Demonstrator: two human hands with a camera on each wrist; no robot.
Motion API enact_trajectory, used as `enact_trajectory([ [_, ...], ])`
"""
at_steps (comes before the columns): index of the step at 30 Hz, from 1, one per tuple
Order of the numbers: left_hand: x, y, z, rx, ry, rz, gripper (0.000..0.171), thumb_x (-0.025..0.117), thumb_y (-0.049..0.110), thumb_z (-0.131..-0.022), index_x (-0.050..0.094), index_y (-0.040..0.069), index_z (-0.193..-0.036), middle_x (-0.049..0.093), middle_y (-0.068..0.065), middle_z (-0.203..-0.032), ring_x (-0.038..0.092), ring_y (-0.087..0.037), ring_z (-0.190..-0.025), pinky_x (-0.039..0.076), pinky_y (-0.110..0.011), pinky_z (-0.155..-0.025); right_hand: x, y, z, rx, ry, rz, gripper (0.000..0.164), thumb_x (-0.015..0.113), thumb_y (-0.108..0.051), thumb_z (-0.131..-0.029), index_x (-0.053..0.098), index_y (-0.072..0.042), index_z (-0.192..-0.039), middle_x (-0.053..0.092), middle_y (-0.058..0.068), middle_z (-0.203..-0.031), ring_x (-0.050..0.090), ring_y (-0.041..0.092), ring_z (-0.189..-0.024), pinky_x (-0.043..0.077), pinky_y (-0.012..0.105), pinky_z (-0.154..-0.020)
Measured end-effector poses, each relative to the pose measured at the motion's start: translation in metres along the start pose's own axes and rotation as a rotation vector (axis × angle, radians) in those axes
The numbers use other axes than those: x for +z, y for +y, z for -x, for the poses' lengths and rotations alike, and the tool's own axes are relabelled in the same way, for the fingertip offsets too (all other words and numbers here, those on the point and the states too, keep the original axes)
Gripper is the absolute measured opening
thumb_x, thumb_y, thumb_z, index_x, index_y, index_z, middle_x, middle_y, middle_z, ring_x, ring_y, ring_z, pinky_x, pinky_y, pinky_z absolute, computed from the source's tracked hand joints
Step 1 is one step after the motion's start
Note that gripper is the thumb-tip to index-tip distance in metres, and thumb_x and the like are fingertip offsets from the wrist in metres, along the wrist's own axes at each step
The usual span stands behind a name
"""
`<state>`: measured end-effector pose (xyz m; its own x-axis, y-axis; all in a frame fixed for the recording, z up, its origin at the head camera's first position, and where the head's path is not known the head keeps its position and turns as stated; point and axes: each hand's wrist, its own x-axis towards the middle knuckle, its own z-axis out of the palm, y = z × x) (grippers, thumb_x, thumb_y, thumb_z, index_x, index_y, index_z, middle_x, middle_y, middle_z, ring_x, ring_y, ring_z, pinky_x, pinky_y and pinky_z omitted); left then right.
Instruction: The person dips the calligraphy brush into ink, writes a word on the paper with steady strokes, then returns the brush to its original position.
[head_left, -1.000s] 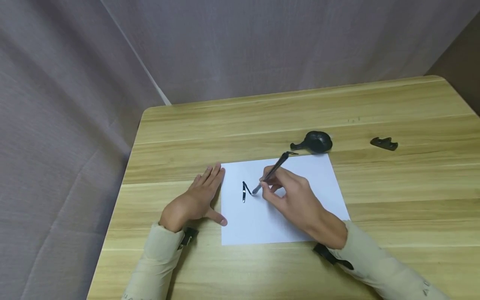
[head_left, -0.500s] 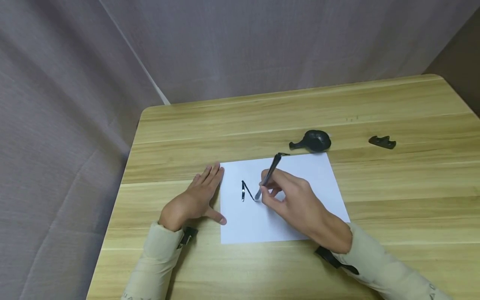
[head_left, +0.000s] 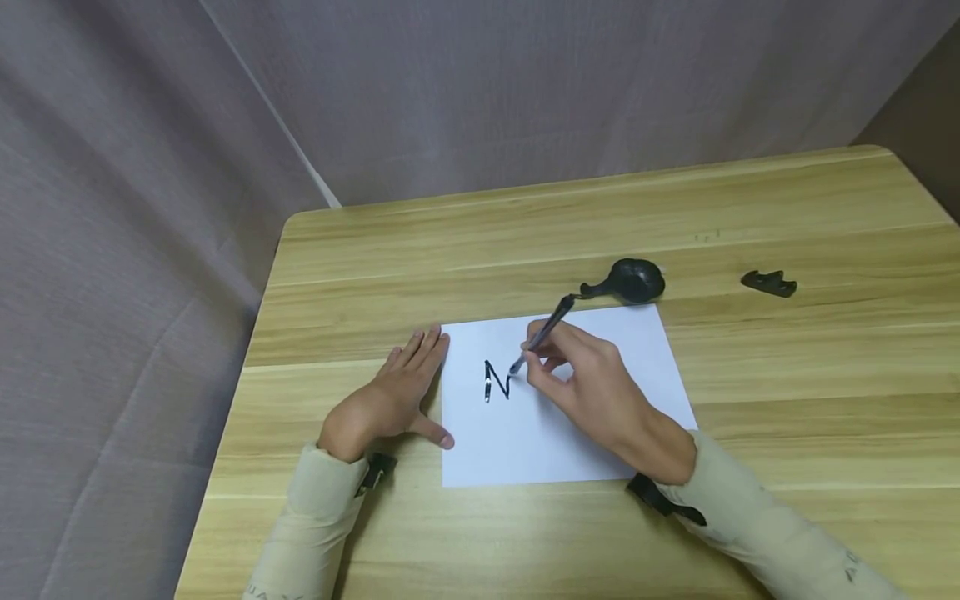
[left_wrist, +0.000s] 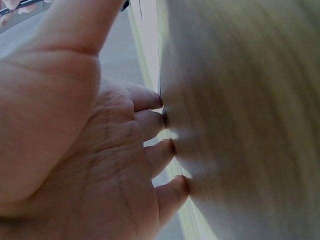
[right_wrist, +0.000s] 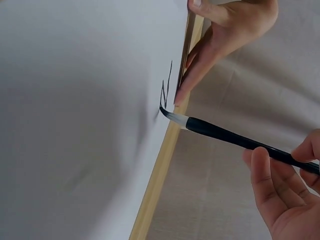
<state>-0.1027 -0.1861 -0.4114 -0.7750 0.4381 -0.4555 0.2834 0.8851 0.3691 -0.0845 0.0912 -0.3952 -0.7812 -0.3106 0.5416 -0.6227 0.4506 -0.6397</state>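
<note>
A white sheet of paper (head_left: 480, 458) lies on the wooden table, with black ink strokes (head_left: 488, 383) in the shape of an N on its left half. My right hand (head_left: 588, 392) pinches a dark-handled ink brush (head_left: 553, 322) between thumb and fingers. In the right wrist view the bent, inked tip of the brush (right_wrist: 172, 117) touches the paper at the end of the last stroke. My left hand (head_left: 393, 400) lies with fingers spread at the paper's left edge; its thumb and fingertips touch that edge.
A black ink dish (head_left: 636, 282) with a short handle stands at the paper's upper right edge. Farther right lies a small black notched brush rest (head_left: 769, 283). Grey curtain (head_left: 525, 92) hangs behind the table (head_left: 420, 250).
The brush has finished the diagonal down to its lower end and then drawn a line upward from there. My right hand has shifted slightly up; the left hand stays in place.
</note>
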Motion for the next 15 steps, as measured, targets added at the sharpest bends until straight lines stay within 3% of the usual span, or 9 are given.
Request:
enact_trajectory([
  [15, 0.0, 0.001, 0.001, -0.001, -0.003, -0.005, 0.149, 0.096, 0.053, -0.068, -0.002, 0.006, -0.17, -0.014, -0.011, -0.177, -0.01, -0.034, -0.163, 0.003, -0.057, -0.131, 0.001, 0.01, -0.011, -0.031, 0.063, 0.009, 0.019, 0.074, 0.007, -0.09, 0.066, 0.002, -0.107, 0.077, 0.012, -0.098, 0.078, 0.022, -0.084, 0.064, 0.029, -0.071],
])
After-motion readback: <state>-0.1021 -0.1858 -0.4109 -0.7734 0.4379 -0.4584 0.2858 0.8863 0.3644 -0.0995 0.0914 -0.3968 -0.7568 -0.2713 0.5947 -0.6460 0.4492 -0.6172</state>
